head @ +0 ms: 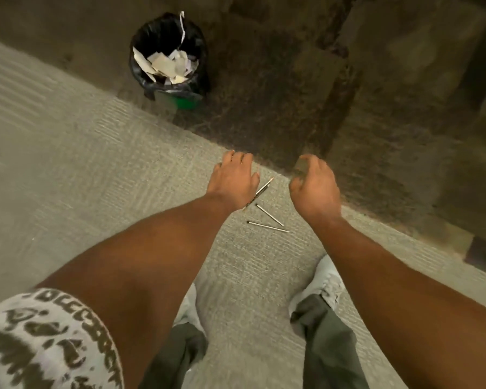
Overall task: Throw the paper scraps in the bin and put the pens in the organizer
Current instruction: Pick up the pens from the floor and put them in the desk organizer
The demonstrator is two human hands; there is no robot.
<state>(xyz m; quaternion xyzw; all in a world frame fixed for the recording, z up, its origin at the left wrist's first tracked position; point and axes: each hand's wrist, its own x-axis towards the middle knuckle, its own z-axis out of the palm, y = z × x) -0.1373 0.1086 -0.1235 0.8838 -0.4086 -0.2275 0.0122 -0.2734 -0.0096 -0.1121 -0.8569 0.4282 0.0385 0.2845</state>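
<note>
Patterned sleeve (48, 341), left hand (232, 179) loosely open over three pens (267, 213), right hand (313, 183) curled, seemingly empty, bin (169, 56) holding scraps (166, 66)

Dim, warm light overall, soft motion blur throughout, and wide-angle bending toward the edges.

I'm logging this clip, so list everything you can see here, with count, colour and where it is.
bin: one, black liner, green base, on the dark carpet, upper left
paper scraps: many, white, inside the bin
pens: three, thin, dark or silvery, on the light carpet between the hands
shoes: two, pale grey, lower centre
left hand: one, empty, over one pen's end
right hand: one, fingers curled, apparently empty
</note>
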